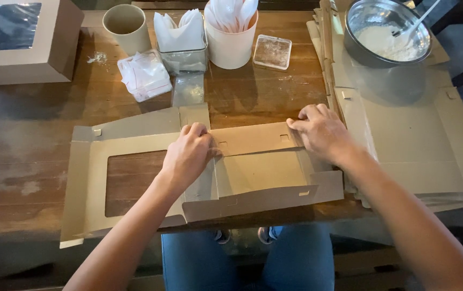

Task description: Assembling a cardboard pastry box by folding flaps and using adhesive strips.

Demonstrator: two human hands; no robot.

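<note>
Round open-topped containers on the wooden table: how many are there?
3. A tan paper cup at the back left, a white tub holding white plastic spoons at the back centre, and a metal mixing bowl at the back right. Others may lie out of view.

Flat brown carton (253, 172) centre; windowed box (37, 59) far-left.
</note>
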